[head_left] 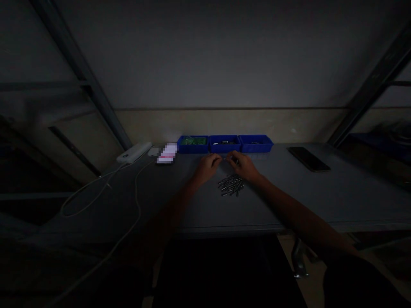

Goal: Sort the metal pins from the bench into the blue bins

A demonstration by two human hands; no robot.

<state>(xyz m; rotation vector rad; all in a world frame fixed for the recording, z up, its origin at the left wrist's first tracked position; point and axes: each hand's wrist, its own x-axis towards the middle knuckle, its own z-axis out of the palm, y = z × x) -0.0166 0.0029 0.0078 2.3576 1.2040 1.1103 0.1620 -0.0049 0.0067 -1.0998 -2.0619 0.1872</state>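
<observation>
My left hand (207, 166) and my right hand (241, 164) meet above the grey table, fingertips pinched close together. Something small shows faintly between them, too dark and tiny to name. Just below my right hand lies a loose pile of thin metal rods (231, 185), perhaps pins or screws. Behind the hands stand three blue bins in a row: the left bin (193, 149) holds green pieces in clear plastic, the middle bin (224, 149) holds small metal parts, and the right bin (256, 148) has a few small dark items.
A lit phone (167, 153) lies left of the bins, near a white power strip (135, 152). Its white cable (136, 192) runs over the table's left side and front edge. A dark phone (308, 158) lies at right. A wall closes off the back; metal posts flank the table (205, 216).
</observation>
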